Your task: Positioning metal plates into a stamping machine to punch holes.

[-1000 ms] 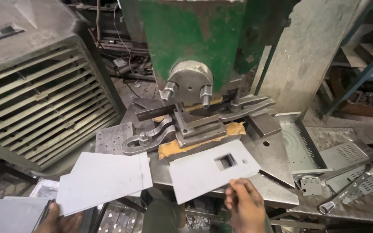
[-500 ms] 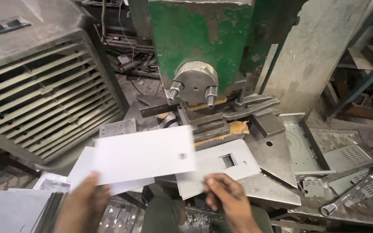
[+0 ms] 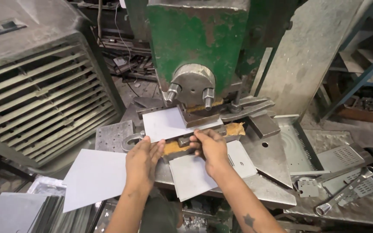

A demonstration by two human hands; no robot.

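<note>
Sheet [image 3: 165, 123] of pale grey metal lies flat on the die under the green press [image 3: 195, 39], its near edge at the fingertips of both hands. Left hand [image 3: 142, 159] sits at 6 o'clock of the sheet, palm down, fingers spread and pressing that edge. Right hand [image 3: 212, 149] is at 4 o'clock of it, knuckles up, fingers curled at the near right corner; whether it grips the sheet or only pushes it I cannot tell. The two hands are apart, neither closed round anything I can see.

Ram [image 3: 193, 84] hangs just above the sheet's far edge, so room is tight at 12 o'clock. A punched sheet [image 3: 195, 174] lies under the right wrist, and another blank [image 3: 93, 177] at 8 o'clock of the left hand. A wrench [image 3: 346, 196] lies on the table [image 3: 277, 196] at 3 o'clock, well apart. Both forearms come up from 6 o'clock, close to parallel.
</note>
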